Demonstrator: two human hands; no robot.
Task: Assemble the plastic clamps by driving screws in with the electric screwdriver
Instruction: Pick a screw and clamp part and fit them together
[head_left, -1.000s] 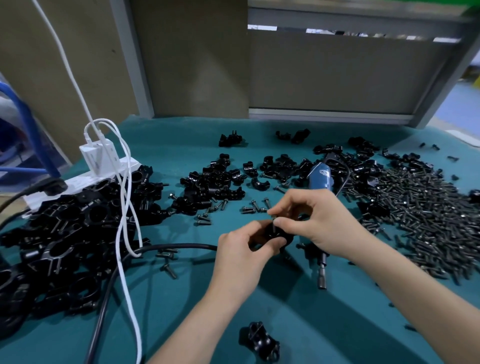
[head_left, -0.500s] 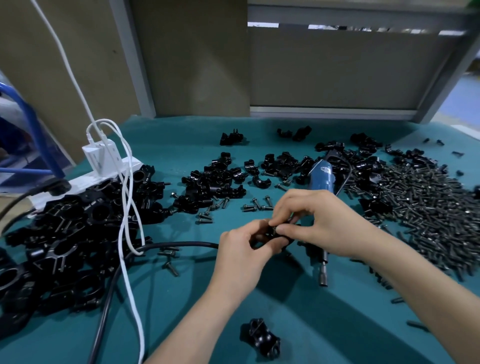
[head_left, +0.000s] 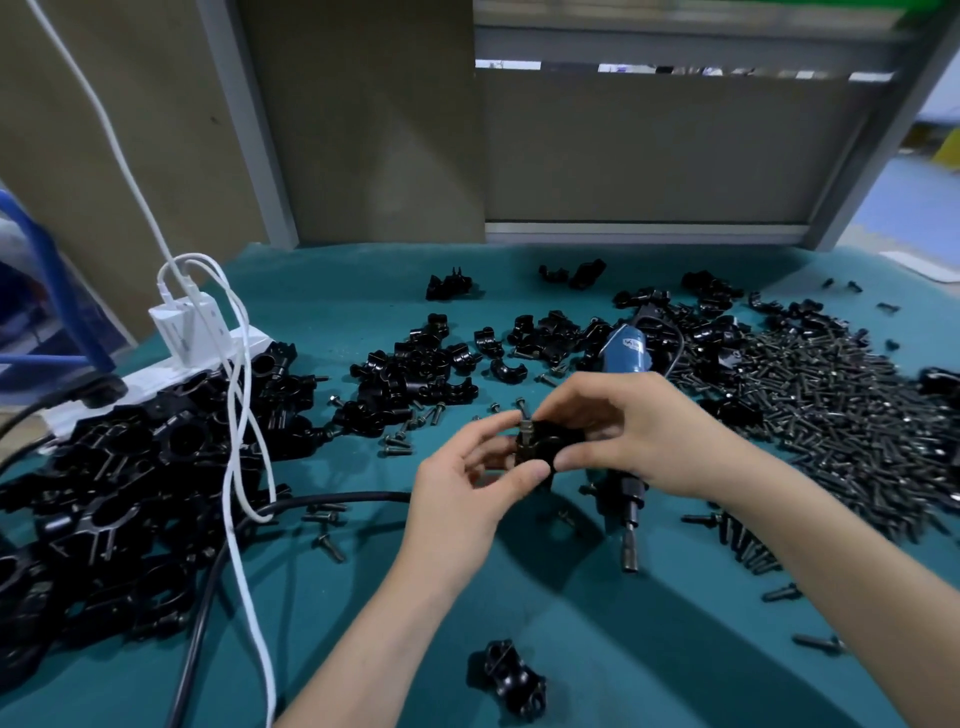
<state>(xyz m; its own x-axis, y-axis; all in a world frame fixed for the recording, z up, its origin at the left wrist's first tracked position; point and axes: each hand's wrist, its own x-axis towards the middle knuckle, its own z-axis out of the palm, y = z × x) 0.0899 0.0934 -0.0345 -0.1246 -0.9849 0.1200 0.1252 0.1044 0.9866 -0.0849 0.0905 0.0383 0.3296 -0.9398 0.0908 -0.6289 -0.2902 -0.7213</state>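
Note:
Both of my hands hold one black plastic clamp (head_left: 540, 447) above the middle of the green table. My left hand (head_left: 467, 488) pinches it from the left and below. My right hand (head_left: 628, 431) grips it from the right, thumb at its front. A screw (head_left: 524, 427) stands in the clamp's top left corner. The blue electric screwdriver (head_left: 626, 358) lies on the table under my right hand, its bit end (head_left: 629, 545) pointing toward me. One assembled clamp (head_left: 511, 680) lies near the front edge.
A heap of black clamps (head_left: 119, 493) fills the left side beside a white power strip (head_left: 208, 358) with white cables. Loose clamp halves (head_left: 415, 374) lie at centre back. A large pile of screws (head_left: 841, 415) covers the right. A black cable (head_left: 208, 597) crosses the mat.
The clamp has been turned in my hands, so more of it and the screw in its top now show. My right fingers have shifted from pinching on top to gripping its right side.

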